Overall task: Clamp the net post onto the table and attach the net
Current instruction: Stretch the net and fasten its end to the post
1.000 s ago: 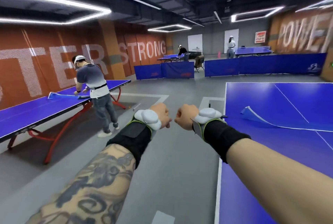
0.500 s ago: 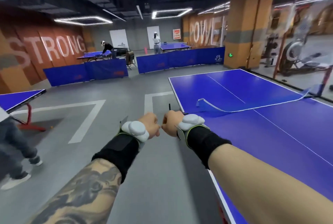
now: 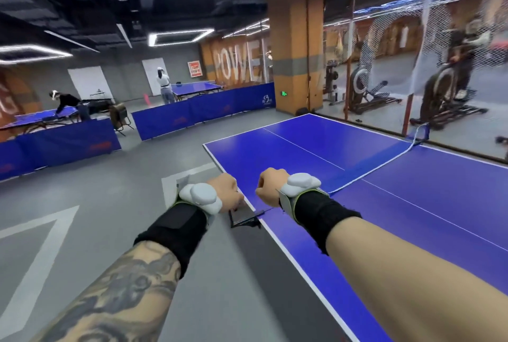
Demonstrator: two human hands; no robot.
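Two forearms reach forward from the bottom edge, the left one tattooed. Each wears a black wrist wrap with a white sensor pod on top.

Left hand (image 3: 224, 190) is curled into a fist at the near side edge of the blue table (image 3: 412, 231). Its fingers are down on the dark net post (image 3: 243, 218), which sits on the white border line and hangs off the table edge. Looks like a grip on the post, but the fingertips are hidden behind the knuckles, so can't confirm a full grasp.

Right hand (image 3: 270, 186) is also clenched, over the table just inside the edge, apart from the left hand. A thin dark rod pokes out below it toward the post. Can't tell whether the hand holds it.

The net (image 3: 379, 165) lies slack and flat across the table surface, its white top band running from beside the right wrist to the far edge. There it rises to the far post (image 3: 422, 135), which stands upright on the opposite side.

Beyond the table: a glass wall (image 3: 412, 66) with exercise bikes behind it, and an orange pillar (image 3: 294, 47). Blue barriers (image 3: 203, 113) fence off the middle of the grey floor (image 3: 110, 218). Behind them, two more blue tables, each with a person at it, one bent over the tabletop.
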